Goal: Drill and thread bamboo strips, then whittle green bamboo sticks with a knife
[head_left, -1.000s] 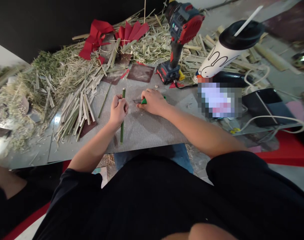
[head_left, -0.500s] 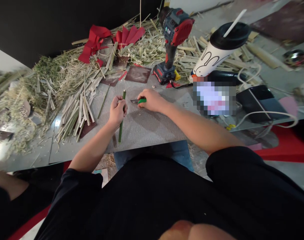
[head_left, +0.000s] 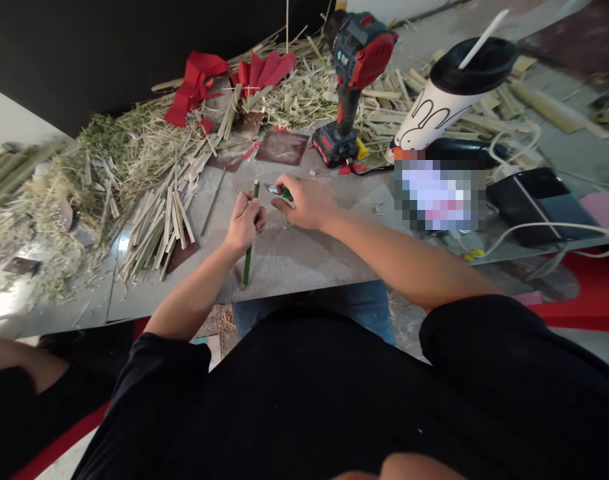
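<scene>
My left hand (head_left: 245, 222) is closed around a thin green stalk (head_left: 247, 267), whose pale cut tip shows above the fingers and whose lower end reaches near the table's front edge. Just to the right, my right hand (head_left: 307, 201) grips a green-handled knife (head_left: 286, 194), its short metal blade pointing left toward the stalk's top. A small gap separates blade and stalk. Left of my left hand lies a bundle of split strips (head_left: 157, 230) on the grey table (head_left: 314, 257).
Behind my hands are a cordless drill (head_left: 351, 87), red folded paper (head_left: 197, 83) and heaps of shavings (head_left: 129, 143). A lidded cup (head_left: 444, 100), a black box (head_left: 539, 207) and a white cable stand at the right. Another person's arm (head_left: 27, 357) shows at lower left.
My right hand has turned the knife, so its blade now tilts up beside the stalk's tip. The whole view has shifted slightly, with the table things appearing further right.
</scene>
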Action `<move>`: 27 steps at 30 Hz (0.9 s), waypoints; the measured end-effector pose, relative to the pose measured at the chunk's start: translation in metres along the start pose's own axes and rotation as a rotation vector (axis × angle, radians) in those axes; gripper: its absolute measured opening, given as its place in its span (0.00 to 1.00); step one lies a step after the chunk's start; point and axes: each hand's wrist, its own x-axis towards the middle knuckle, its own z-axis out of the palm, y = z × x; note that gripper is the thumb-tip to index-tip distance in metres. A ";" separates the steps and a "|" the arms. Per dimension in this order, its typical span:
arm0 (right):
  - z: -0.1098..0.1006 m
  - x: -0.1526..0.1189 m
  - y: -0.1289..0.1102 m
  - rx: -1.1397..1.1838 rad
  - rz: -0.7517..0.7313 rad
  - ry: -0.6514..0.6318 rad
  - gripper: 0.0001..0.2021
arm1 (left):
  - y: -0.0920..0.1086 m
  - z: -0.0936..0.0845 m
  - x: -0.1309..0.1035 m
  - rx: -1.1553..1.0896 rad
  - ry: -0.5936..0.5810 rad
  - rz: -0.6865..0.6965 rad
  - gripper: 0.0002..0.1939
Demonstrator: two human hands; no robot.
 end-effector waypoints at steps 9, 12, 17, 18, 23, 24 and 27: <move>-0.001 0.005 -0.011 -0.188 0.141 -0.091 0.18 | -0.015 0.003 0.000 0.002 -0.073 0.004 0.17; 0.001 0.006 -0.014 -0.209 0.162 -0.102 0.21 | -0.020 0.005 0.001 0.008 -0.067 0.040 0.21; 0.002 0.010 -0.016 -0.230 0.192 -0.106 0.30 | -0.028 0.010 -0.002 -0.010 -0.033 0.057 0.24; 0.002 0.010 -0.016 -0.233 0.192 -0.105 0.30 | -0.029 0.011 -0.004 -0.018 -0.026 0.051 0.24; 0.006 0.012 -0.020 -0.243 0.175 -0.075 0.29 | -0.028 0.012 -0.006 -0.036 -0.007 0.025 0.25; 0.007 0.013 -0.021 -0.244 0.171 -0.069 0.29 | -0.026 0.012 -0.006 -0.041 0.000 0.011 0.25; 0.008 0.019 -0.017 -0.234 0.168 -0.054 0.28 | -0.019 0.012 -0.016 -0.054 0.025 -0.045 0.24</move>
